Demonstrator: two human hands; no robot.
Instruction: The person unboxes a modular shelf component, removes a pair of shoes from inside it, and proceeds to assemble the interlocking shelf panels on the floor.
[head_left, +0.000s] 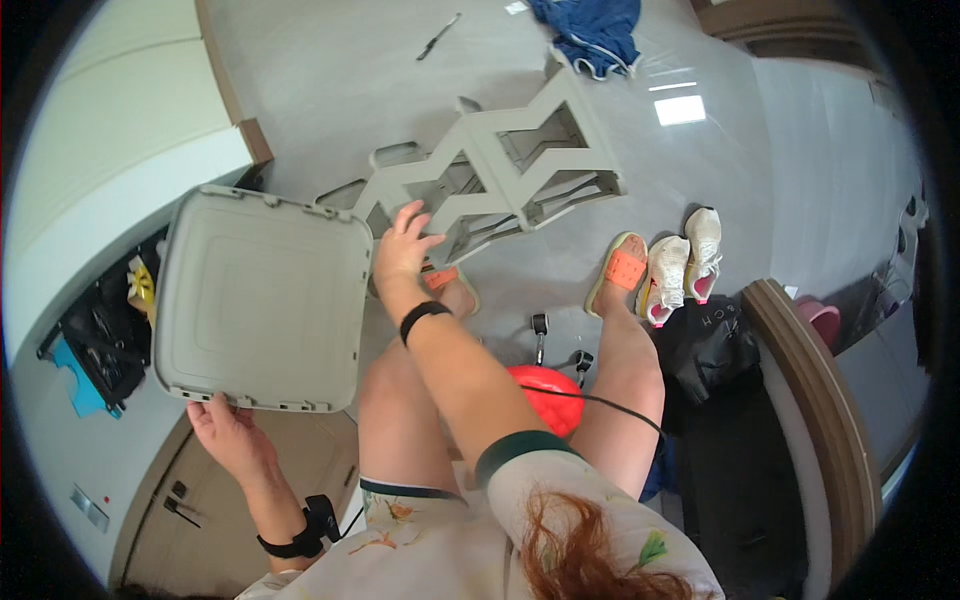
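A squarish grey plastic panel [265, 300] with rounded corners and small clips along its edges is held up on the left. My left hand [234, 442] grips its lower edge, thumb and fingers pinching the rim. Close to the panel's right edge is my right hand [402, 258], with its fingers spread and nothing seen in them. Whether that hand touches the panel or the frame behind it, I cannot tell. Just beyond stands a grey plastic frame [490, 180] with zigzag sides and open gaps, on the floor.
White sneakers [665, 275] stand right of my slippered feet. A red round seat [548, 398] is between my legs. Dark blue cloth [592, 32] and a thin dark tool [438, 38] lie on the far floor. A black bag [705, 345] sits at right, by a wooden edge [815, 410].
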